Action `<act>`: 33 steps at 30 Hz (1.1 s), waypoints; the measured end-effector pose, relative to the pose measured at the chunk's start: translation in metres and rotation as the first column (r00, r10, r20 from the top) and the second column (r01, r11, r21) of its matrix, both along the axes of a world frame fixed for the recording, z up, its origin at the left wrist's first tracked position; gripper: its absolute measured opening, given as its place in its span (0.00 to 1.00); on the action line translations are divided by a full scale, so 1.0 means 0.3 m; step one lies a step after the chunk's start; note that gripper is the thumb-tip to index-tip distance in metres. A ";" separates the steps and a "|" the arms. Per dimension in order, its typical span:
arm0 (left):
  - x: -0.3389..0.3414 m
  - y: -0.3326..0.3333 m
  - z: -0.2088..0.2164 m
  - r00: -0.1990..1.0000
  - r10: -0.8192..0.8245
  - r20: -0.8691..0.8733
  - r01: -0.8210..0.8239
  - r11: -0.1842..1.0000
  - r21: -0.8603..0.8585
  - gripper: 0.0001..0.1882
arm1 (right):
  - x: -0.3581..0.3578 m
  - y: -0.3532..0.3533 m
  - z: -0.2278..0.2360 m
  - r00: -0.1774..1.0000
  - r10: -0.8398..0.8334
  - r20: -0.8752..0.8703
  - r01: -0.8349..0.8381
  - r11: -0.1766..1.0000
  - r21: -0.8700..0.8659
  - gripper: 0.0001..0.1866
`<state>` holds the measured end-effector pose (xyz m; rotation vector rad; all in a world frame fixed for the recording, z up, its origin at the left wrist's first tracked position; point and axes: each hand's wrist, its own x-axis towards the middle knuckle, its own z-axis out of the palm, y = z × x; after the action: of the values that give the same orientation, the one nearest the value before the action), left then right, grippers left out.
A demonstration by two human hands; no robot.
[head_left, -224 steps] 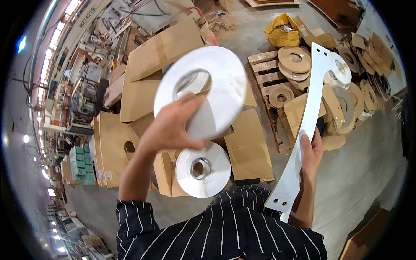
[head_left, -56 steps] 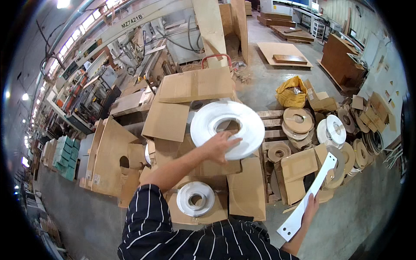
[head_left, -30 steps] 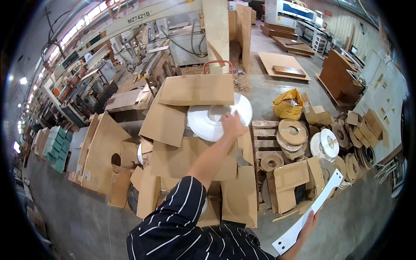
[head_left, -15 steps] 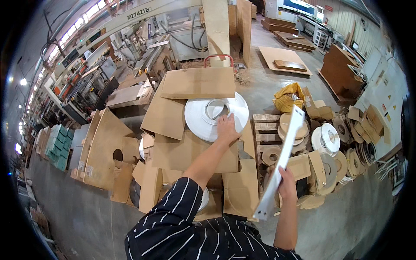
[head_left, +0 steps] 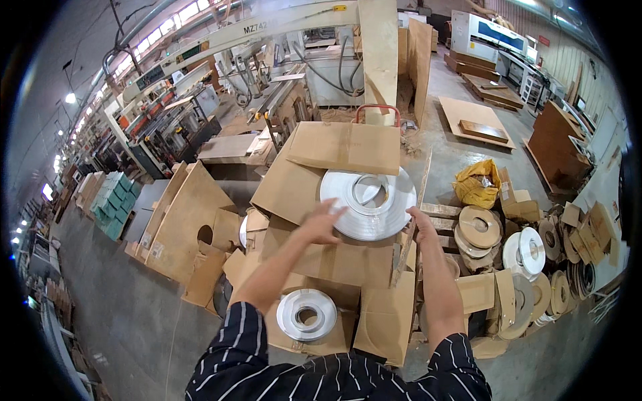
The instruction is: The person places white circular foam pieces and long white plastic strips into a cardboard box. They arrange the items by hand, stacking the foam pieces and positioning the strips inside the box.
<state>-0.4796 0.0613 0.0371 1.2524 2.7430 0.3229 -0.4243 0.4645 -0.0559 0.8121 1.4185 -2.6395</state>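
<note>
A large white coil of edge banding tape [head_left: 371,217] lies flat on the cardboard boxes in front of me. My left hand [head_left: 321,224] is at its left rim with fingers spread; I cannot tell whether the fingertips touch it. At the coil's right rim, my right hand [head_left: 421,227] is closed around a long flat bar [head_left: 424,177], which shows nearly edge-on as a narrow strip. Whether that hand also touches the coil is unclear. Nearer to me, a second white coil [head_left: 286,314] sits in an open carton [head_left: 338,331].
A cardboard flap [head_left: 348,147] overlaps the big coil's far edge. Right of the boxes are a wooden pallet [head_left: 438,210], stacked tan rolls [head_left: 479,227], a yellow sack [head_left: 476,184] and more coils [head_left: 532,250]. A plywood crate [head_left: 194,220] stands left; machinery is beyond.
My left hand has come off the coil's top to its left side, fingers spreading. My right hand has brought the bar up to the coil's right rim, turning it edge-on. The view has shifted left.
</note>
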 end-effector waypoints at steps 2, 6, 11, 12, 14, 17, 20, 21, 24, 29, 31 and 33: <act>0.045 -0.175 0.083 0.972 0.167 -0.168 -0.209 0.938 -0.277 0.58 | 0.014 -0.080 0.053 0.998 0.006 0.064 -0.007 1.000 0.026 0.25; -0.033 -0.339 0.134 0.908 -0.067 -0.413 -0.064 0.953 -0.295 0.47 | -0.046 -0.044 0.061 0.995 -0.102 -0.005 0.101 0.981 0.168 0.29; -0.066 -0.393 0.124 0.752 -0.161 -0.640 0.104 0.986 -0.127 0.30 | -0.093 0.107 -0.020 0.985 -0.164 -0.054 0.170 0.976 0.139 0.32; -0.049 -0.366 0.123 0.759 -0.102 -0.643 0.123 0.992 -0.013 0.30 | -0.064 0.184 -0.071 0.980 -0.182 -0.085 0.189 0.978 0.085 0.32; -0.056 -0.336 0.221 0.744 0.018 -0.668 0.139 0.973 0.182 0.30 | -0.084 0.263 -0.046 0.976 -0.151 -0.158 0.162 0.985 0.058 0.30; 0.000 -0.361 0.368 0.818 0.116 -0.564 0.079 0.948 0.309 0.29 | -0.080 0.148 0.022 0.991 -0.061 -0.120 0.078 0.986 0.149 0.26; 0.012 -0.363 0.420 0.851 0.249 -0.462 -0.040 0.908 0.416 0.30 | -0.067 0.036 0.087 0.997 -0.050 -0.051 0.062 0.960 0.274 0.24; 0.011 -0.337 0.445 0.870 0.299 -0.392 -0.097 0.883 0.459 0.30 | -0.070 0.018 0.103 0.996 -0.043 -0.080 0.064 0.960 0.274 0.23; -0.033 -0.340 0.489 0.857 0.375 -0.355 -0.125 0.817 0.563 0.29 | -0.105 -0.104 0.160 0.989 0.025 -0.143 0.021 0.950 0.311 0.20; -0.087 -0.357 0.471 0.816 0.394 -0.422 -0.048 0.774 0.631 0.26 | -0.194 -0.317 0.257 0.972 0.150 -0.179 -0.080 0.934 0.347 0.20; -0.134 -0.401 0.468 0.771 0.553 -0.314 -0.214 0.691 0.690 0.22 | -0.243 -0.405 0.289 0.970 0.089 -0.227 -0.049 0.983 0.177 0.24; -0.180 -0.449 0.486 0.650 0.739 -0.177 -0.415 0.541 0.732 0.23 | -0.298 -0.458 0.319 0.954 0.087 -0.286 -0.099 0.995 -0.028 0.21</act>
<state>-0.5337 -0.0734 0.1830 0.3417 3.6139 1.2822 -0.5138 0.3270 0.0397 0.3597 1.4109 -2.7883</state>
